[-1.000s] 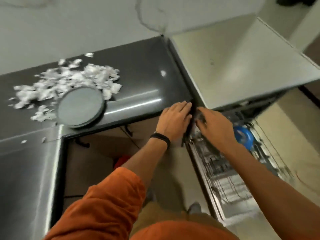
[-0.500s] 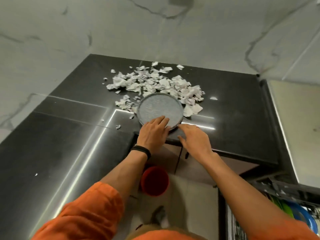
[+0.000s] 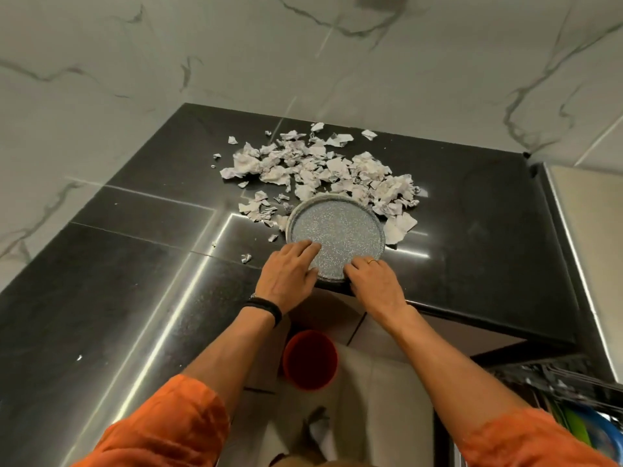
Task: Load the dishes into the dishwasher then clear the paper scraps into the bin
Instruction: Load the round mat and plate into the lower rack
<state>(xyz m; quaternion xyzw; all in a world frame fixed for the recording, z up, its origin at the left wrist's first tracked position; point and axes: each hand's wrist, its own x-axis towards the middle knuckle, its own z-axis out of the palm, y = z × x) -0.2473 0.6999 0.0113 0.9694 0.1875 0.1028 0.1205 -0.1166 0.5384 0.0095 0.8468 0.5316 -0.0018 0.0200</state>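
Both hands have been moved from the dishwasher (image 3: 573, 385) to the speckled plate (image 3: 340, 230) at the counter's (image 3: 472, 230) front edge: left hand (image 3: 286, 274) laid flat, grip of right hand (image 3: 374, 281) not discernible; loading is judged next.

Black polished countertop (image 3: 472, 203), L-shaped and seamed, with bright light streaks reflected along the seams. Behind it and to its left, white marble-look wall (image 3: 236, 45), grey veining. To its right, a pale matte surface (image 3: 593, 247). Below its front edge, light floor tiles (image 3: 387, 382).
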